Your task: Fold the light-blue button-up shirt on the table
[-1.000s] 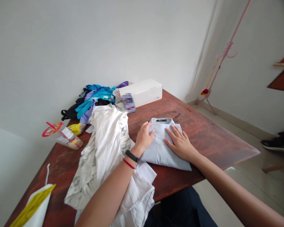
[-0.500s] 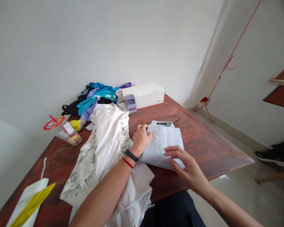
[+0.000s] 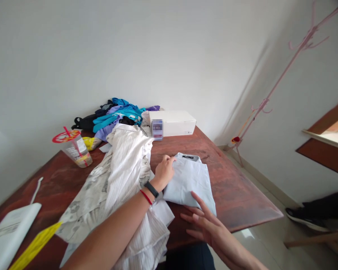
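Observation:
A light blue folded shirt (image 3: 190, 180) lies on the wooden table, its collar and dark label at the far end. My left hand (image 3: 165, 172) rests at the shirt's upper left edge, fingers curled against the cloth; whether they pinch it is hard to see. At the near edge of the shirt is my right hand (image 3: 204, 219), its fingers spread and holding nothing, the index finger over the cloth. Left of the shirt, a white striped garment (image 3: 126, 161) lies over a patterned grey-white one (image 3: 81, 210), partly under my left forearm.
A white box (image 3: 173, 123) stands at the back beside a heap of blue, purple and black clothes (image 3: 118, 112). A plastic cup with a straw (image 3: 79, 152) and a white flat object (image 3: 14, 228) are left. A pink rack (image 3: 281, 75) stands right.
My right hand has moved down toward the near edge of the folded shirt, fingers spreading. The left hand stays at the shirt's upper left edge. The camera view has shifted.

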`<control>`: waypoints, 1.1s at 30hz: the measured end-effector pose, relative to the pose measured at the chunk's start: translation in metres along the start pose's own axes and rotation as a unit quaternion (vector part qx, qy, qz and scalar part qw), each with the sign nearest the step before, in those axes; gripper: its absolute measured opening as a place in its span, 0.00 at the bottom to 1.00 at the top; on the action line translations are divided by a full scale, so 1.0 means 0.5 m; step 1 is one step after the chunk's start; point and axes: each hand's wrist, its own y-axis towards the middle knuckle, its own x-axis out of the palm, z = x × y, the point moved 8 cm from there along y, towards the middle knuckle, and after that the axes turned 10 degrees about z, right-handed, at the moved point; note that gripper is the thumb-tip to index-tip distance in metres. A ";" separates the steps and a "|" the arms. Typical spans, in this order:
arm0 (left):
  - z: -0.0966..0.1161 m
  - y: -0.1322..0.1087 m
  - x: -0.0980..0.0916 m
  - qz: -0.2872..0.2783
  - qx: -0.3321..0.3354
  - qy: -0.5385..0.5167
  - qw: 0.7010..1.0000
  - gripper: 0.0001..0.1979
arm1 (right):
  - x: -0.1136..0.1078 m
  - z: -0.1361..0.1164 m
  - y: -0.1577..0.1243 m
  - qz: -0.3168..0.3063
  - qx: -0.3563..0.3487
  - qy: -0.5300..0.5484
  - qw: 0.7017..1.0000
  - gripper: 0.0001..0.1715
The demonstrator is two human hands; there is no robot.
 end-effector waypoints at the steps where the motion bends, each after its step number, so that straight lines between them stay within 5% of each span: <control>1: 0.000 0.000 0.002 -0.001 0.004 -0.004 1.000 0.22 | -0.012 -0.005 0.004 0.015 -0.005 0.009 1.000 0.58; 9: 0.013 -0.002 0.008 0.008 0.029 -0.045 0.999 0.24 | -0.156 -0.098 0.093 0.129 -0.083 0.041 0.987 0.48; 14: 0.029 -0.008 0.012 0.008 0.060 -0.076 0.995 0.20 | -0.248 -0.205 0.202 0.222 -0.155 -0.093 0.958 0.52; 16: 0.034 -0.011 0.015 0.006 0.076 -0.084 0.994 0.18 | -0.270 -0.254 0.247 0.276 -0.214 -0.228 0.909 0.50; 18: 0.037 -0.013 0.019 0.005 0.087 -0.089 0.992 0.17 | -0.271 -0.304 0.281 0.319 -0.300 -0.378 0.816 0.51; 22: 0.034 -0.014 0.027 0.013 0.093 -0.098 0.991 0.15 | -0.238 -0.329 0.338 0.286 -0.327 -0.602 0.669 0.43; 30: 0.047 -0.015 0.026 0.032 0.121 -0.157 0.980 0.15 | -0.153 -0.288 0.332 0.122 -0.352 -0.767 0.522 0.43; 33: 0.056 -0.016 0.030 0.019 0.133 -0.172 0.976 0.14 | -0.137 -0.281 0.345 0.141 -0.342 -0.781 0.503 0.39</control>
